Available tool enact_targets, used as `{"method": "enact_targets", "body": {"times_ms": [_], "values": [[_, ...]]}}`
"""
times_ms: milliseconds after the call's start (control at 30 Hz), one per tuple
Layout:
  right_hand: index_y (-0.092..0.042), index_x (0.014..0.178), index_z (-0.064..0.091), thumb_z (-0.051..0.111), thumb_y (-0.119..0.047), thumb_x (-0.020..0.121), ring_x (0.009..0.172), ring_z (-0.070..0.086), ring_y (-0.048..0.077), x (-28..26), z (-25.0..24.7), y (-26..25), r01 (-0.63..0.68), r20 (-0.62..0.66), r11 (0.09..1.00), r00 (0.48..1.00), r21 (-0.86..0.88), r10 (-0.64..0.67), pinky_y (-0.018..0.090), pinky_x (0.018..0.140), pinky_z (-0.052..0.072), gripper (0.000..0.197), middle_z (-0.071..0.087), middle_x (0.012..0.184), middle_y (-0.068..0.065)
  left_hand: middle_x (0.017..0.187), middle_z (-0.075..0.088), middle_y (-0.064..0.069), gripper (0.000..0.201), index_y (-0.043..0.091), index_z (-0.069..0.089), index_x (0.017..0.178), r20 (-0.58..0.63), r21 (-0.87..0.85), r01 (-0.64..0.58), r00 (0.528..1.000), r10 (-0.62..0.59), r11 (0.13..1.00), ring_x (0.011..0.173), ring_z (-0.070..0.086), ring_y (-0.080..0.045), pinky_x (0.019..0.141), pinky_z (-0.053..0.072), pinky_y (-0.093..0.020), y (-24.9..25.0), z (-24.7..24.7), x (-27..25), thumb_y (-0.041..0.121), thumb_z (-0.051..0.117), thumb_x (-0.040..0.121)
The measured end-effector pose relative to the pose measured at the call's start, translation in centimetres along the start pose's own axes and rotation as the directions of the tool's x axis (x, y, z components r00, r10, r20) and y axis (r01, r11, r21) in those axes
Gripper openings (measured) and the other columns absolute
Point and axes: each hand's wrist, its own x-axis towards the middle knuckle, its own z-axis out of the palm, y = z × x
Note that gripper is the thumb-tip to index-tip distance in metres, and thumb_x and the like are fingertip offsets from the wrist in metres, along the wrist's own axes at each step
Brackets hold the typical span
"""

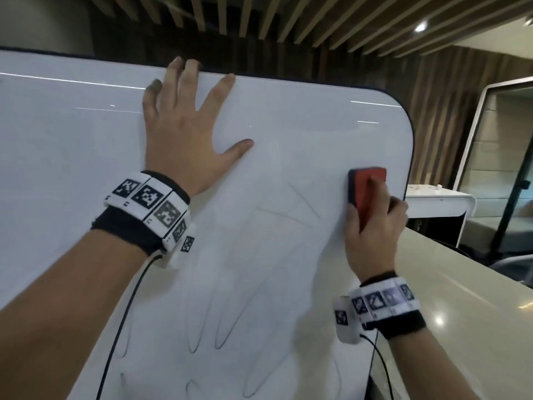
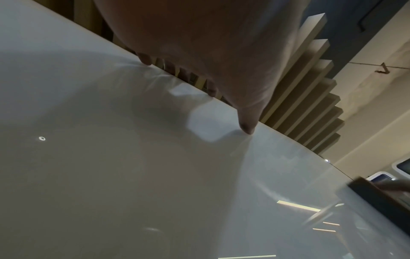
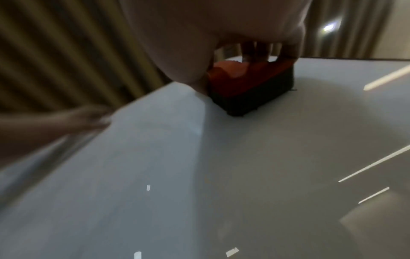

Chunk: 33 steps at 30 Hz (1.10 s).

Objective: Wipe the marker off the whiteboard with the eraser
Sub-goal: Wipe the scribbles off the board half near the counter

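A large whiteboard [image 1: 72, 168] with a dark rim fills the head view, tilted back. Faint grey marker strokes [image 1: 219, 327] loop across its lower middle, with thin lines [image 1: 300, 197] higher up. My right hand [image 1: 372, 226] grips a red eraser [image 1: 366, 189] with a dark felt base and presses it to the board near the right edge; the right wrist view shows the eraser [image 3: 250, 84] flat on the board [image 3: 244, 175]. My left hand [image 1: 184, 125] lies flat with spread fingers on the upper board, fingertips [image 2: 247, 126] at the top edge.
A pale counter [image 1: 461, 284] runs behind the board's right side. A white unit [image 1: 438, 200] and a glass-fronted booth [image 1: 504, 154] stand at the right. Wooden slats [image 1: 288, 18] cover the ceiling. Cables [image 1: 124, 327] hang from both wristbands.
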Motion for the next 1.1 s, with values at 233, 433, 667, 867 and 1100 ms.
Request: {"method": "enact_targets", "body": {"times_ms": [233, 433, 667, 867, 1100], "values": [[-0.014, 0.147, 0.044, 0.054, -0.024, 0.093, 0.105, 0.048, 0.041, -5.0, 1.9, -3.2, 0.090, 0.053, 0.995, 0.995, -0.041, -0.088, 0.051, 0.094, 0.041, 0.056, 0.047, 0.123, 0.027, 0.163, 0.023, -0.015, 0.084, 0.032, 0.028, 0.156, 0.004, 0.001, -0.004, 1.000, 0.004, 1.000, 0.153, 0.018, -0.035, 0.122, 0.017, -0.058, -0.1, 0.0, 0.0, 0.078, 0.046, 0.087], [-0.019, 0.147, 0.043, 0.059, -0.025, 0.090, 0.103, 0.047, 0.038, -0.1, 0.5, -1.9, 0.075, 0.034, 0.997, 0.997, -0.001, -0.075, 0.042, 0.094, 0.037, 0.059, 0.046, 0.119, 0.024, 0.162, 0.024, -0.014, 0.083, 0.032, 0.028, 0.156, -0.014, -0.014, -0.009, 1.000, 0.008, 1.000, 0.153, 0.018, -0.035, 0.122, 0.017, -0.057, -0.1, 0.2, 0.0, 0.078, 0.045, 0.088], [-0.020, 0.145, 0.047, 0.057, -0.024, 0.089, 0.105, 0.050, 0.040, -3.6, 2.8, -6.4, 0.219, 0.070, 0.976, 0.973, 0.004, -0.219, 0.049, 0.093, 0.041, 0.057, 0.050, 0.123, 0.024, 0.163, 0.023, -0.015, 0.083, 0.033, 0.027, 0.157, -0.006, -0.011, -0.009, 1.000, 0.008, 1.000, 0.154, 0.017, -0.035, 0.121, 0.018, -0.059, -0.1, 0.1, 0.0, 0.077, 0.045, 0.089], [-0.025, 0.146, 0.052, 0.057, -0.025, 0.088, 0.103, 0.051, 0.042, 4.1, 0.4, -3.6, 0.168, 0.009, 0.986, 0.986, 0.011, -0.168, 0.041, 0.092, 0.036, 0.058, 0.050, 0.125, 0.023, 0.163, 0.023, -0.015, 0.083, 0.032, 0.027, 0.157, -0.012, -0.011, -0.019, 1.000, 0.019, 1.000, 0.153, 0.017, -0.035, 0.121, 0.017, -0.058, -0.2, 0.1, -0.1, 0.076, 0.046, 0.090], [-0.025, 0.142, 0.052, 0.063, -0.017, 0.085, 0.109, 0.053, 0.044, -2.6, 3.2, -7.6, 0.357, 0.153, 0.934, 0.925, -0.030, -0.349, 0.050, 0.094, 0.040, 0.058, 0.052, 0.130, 0.025, 0.163, 0.023, -0.015, 0.083, 0.031, 0.027, 0.157, -0.005, -0.011, -0.022, 1.000, 0.022, 1.000, 0.153, 0.017, -0.036, 0.122, 0.017, -0.058, -0.2, 0.1, 0.0, 0.076, 0.046, 0.089]]}}
